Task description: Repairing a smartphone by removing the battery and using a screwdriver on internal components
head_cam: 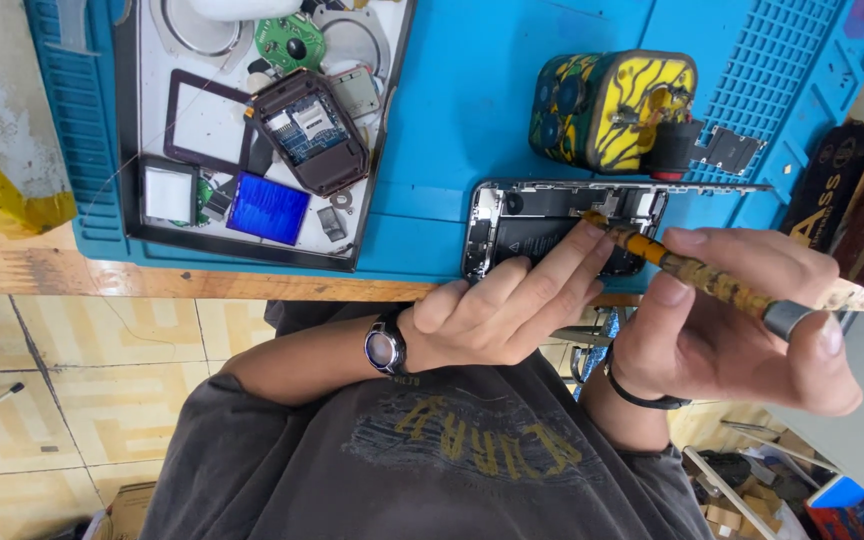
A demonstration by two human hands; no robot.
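The opened smartphone point(552, 225) lies at the near edge of the blue repair mat point(472, 110), its back off and its dark battery and inner parts showing. The left hand point(502, 310), with a wristwatch point(385, 348) on its wrist, rests on the phone's near side, its fingers point(562, 265) stretched flat over the battery and pressing the phone down rather than curled around anything. The right hand point(742, 320) is to the right of it, its fingers closed around a yellow-and-black patterned screwdriver point(722, 283), whose tip touches the phone's inner parts just beside the left index fingertip. Just beyond the phone stands a yellow-and-black patterned box point(617, 105), with a small metal plate point(730, 150) on its right. At the far left of the mat sits a tray point(127, 130) holding a brown smartwatch case point(310, 130), a blue display panel point(268, 208) and a green circuit board point(290, 42). The mat lies on a wooden tabletop point(52, 268).
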